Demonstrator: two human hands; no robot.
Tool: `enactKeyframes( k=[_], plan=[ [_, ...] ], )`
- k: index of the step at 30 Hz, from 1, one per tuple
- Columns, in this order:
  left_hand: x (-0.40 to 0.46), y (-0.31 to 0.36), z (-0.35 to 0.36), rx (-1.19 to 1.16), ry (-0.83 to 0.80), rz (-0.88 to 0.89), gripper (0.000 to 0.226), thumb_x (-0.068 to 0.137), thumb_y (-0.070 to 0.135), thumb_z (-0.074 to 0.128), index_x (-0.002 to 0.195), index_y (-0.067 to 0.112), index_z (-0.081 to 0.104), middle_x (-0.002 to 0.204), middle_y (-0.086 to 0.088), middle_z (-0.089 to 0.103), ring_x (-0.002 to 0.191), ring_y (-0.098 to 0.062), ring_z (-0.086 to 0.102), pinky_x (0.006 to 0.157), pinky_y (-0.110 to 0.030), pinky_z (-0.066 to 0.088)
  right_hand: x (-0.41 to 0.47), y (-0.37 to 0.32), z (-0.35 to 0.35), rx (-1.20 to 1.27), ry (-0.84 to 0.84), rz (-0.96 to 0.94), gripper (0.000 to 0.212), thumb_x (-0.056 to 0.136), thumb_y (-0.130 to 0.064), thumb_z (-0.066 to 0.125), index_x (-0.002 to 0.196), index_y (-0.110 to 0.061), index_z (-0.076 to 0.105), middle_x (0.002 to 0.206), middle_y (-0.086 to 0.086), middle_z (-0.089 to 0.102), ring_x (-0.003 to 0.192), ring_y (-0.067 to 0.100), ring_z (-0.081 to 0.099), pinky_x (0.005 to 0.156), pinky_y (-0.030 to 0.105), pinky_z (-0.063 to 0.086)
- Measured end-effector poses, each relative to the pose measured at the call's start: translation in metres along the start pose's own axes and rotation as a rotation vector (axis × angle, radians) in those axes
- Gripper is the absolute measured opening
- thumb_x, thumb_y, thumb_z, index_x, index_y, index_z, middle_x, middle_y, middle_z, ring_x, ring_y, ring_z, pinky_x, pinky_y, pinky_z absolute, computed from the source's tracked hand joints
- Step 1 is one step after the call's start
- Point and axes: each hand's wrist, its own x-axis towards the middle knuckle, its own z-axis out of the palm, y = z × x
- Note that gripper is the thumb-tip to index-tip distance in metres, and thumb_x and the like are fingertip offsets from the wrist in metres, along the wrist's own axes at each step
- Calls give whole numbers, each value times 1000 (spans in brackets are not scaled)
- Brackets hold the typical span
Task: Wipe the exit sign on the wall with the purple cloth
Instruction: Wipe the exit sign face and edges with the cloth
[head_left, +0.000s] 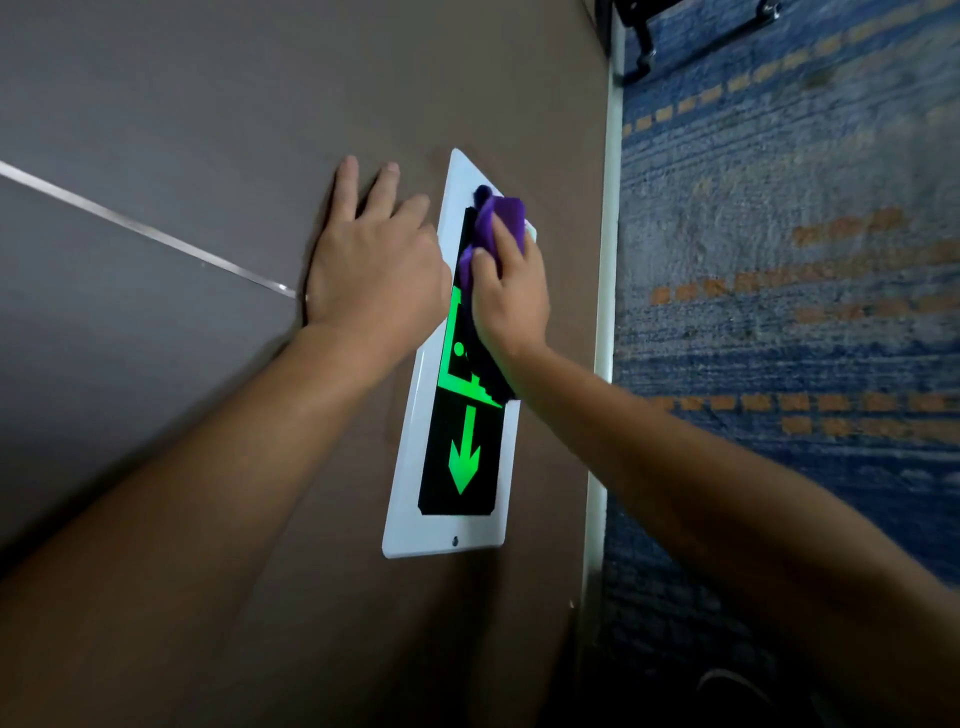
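- head view: purple cloth (496, 223) is gripped by the right hand (511, 296) near the exit sign (457, 457)'s far edge.
- left hand (376, 270) is laid flat, fingers straight, on the wall (182, 104) beside it.
- wiping is judged underway; the arrow end likely needs covering next.

the left hand (374, 265) lies flat, fingers straight, just beside the exit sign (457, 467). the right hand (511, 296) rests on the sign, fingers curled around the purple cloth (496, 218).
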Motion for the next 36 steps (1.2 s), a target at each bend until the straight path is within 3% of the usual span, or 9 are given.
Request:
enactKeyframes(
  k=[3,9,15,18,23,32,36],
  plan=[
    [3,1,0,-40,10,-20,56,93,30,29,122,12,73,139,-5,62,150,-31,32,124,-55,10,-47,-3,0,14,-36,-140,46,103,-24,52,148,-29,55,149,-1,48,137,12,46,102,20,35],
    [5,2,1,-69,-14,-24,43,94,22,43,119,9,74,140,-5,62,151,-31,31,125,-56,8,-132,11,-16,0,-127,-231,49,102,-20,53,151,-22,53,160,3,39,150,24,36,117,47,39],
    [4,1,0,-88,1,-24,43,95,24,42,119,9,74,141,-5,62,150,-31,31,125,-56,9,-223,30,-13,-55,-170,-239,49,107,-44,38,156,-37,39,170,-14,23,160,19,19,126,43,29],
    [3,-1,2,-112,2,-20,39,94,20,46,119,9,75,141,-4,62,151,-30,30,125,-54,6,-205,35,-15,-24,-146,-272,47,105,-35,46,152,-32,45,165,-19,27,155,19,28,123,41,33],
    [3,-2,5,-138,43,-28,39,93,18,46,118,10,75,139,-4,63,151,-29,32,125,-52,7,-133,34,-17,-50,-79,-112,49,103,-31,46,152,-25,49,154,0,45,142,21,44,113,49,44],
    [8,0,9,-142,92,-46,38,95,19,45,116,13,76,133,-4,67,149,-28,36,125,-50,9,2,22,-3,-149,14,-16,48,103,-34,40,150,-31,49,135,2,55,119,18,55,93,30,46],
    [7,-1,9,-193,89,-47,36,93,14,49,115,14,77,130,-2,69,148,-26,37,126,-49,6,21,45,-31,-209,-3,132,39,106,-23,41,140,-28,59,125,1,61,108,23,65,95,41,56]
  ],
)
